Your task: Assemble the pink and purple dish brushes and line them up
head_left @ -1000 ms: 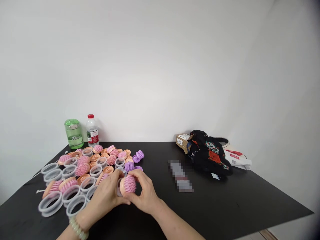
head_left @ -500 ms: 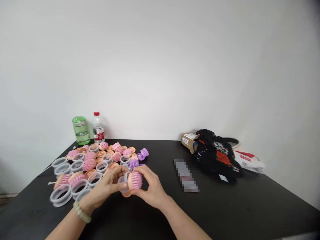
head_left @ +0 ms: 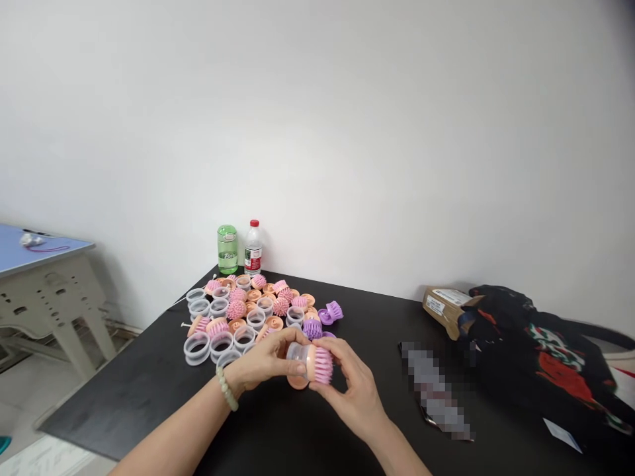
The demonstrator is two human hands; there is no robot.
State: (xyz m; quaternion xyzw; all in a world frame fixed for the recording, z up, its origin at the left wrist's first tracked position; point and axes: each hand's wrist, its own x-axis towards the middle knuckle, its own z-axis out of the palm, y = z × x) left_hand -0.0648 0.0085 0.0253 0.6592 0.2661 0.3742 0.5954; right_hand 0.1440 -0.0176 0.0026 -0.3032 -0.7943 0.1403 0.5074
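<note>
My left hand (head_left: 265, 360), with a pale bead bracelet (head_left: 227, 389) at its wrist, grips a clear plastic ring-shaped cup (head_left: 296, 356). Between the fingertips of my right hand (head_left: 354, 383) is a brush head (head_left: 322, 365) with pink bristles and a peach base. The brush head's base meets the cup's open end, bristles facing right; how deep it sits I cannot tell. Just beneath the cup, a peach disc (head_left: 297, 383) lies on the black table (head_left: 262, 436). A purple brush head (head_left: 312, 328) stands just beyond my hands.
Several clear rings (head_left: 197, 347), pink brush heads (head_left: 237, 309) and peach discs crowd the table's left side. Behind them stand a green bottle (head_left: 227, 251) and a red-capped water bottle (head_left: 253, 251). On the right are a cardboard box (head_left: 444, 311), a black bag (head_left: 516, 350) and a blurred-out flat item (head_left: 436, 390).
The view has swung left, so the table's things appear farther right and a blue desk has come in. Brush head and cup stay together in my hands, the cup now showing more plainly.
</note>
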